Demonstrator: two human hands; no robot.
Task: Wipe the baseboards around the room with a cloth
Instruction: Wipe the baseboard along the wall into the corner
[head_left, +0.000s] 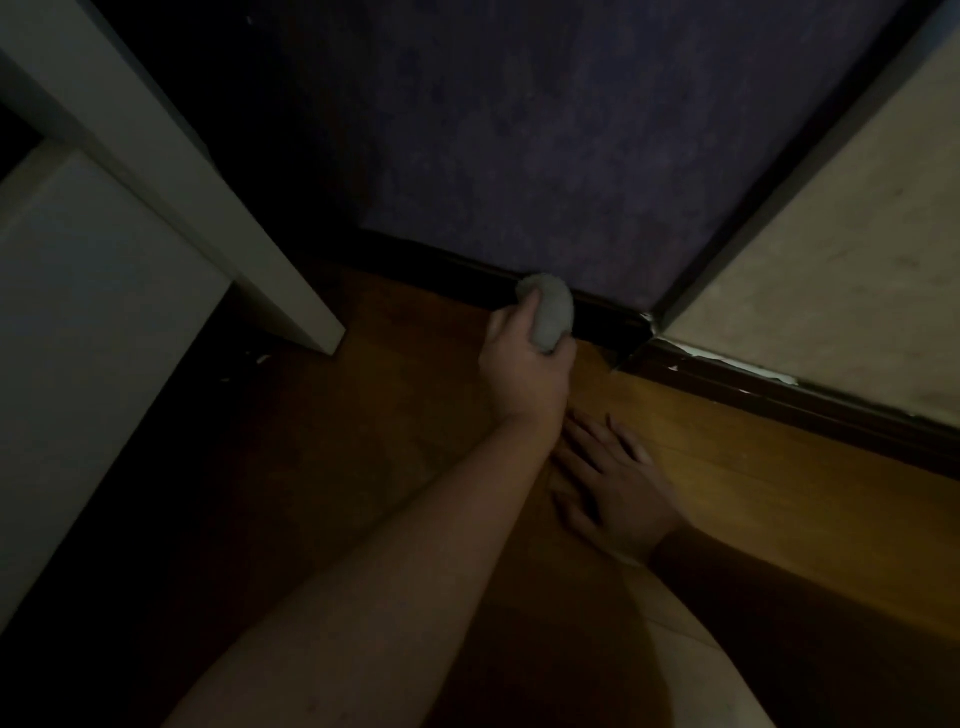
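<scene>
left hand (524, 358) curled, arm outstretched; right hand (613, 493) flat, fingers spread

A wooden floor (727, 467) meets dark baseboards (753, 395) at a room corner; a hand (613, 493) rests flat on it, a white furniture leg (291, 291) stands nearby.

Cloth (549, 317) against baseboard (457, 273), left of corner (647, 319); furniture leg (291, 296) further left.

Both forearms bare, no sleeves, watch or rings visible on left hand (524, 358) or right hand (618, 499).
</scene>
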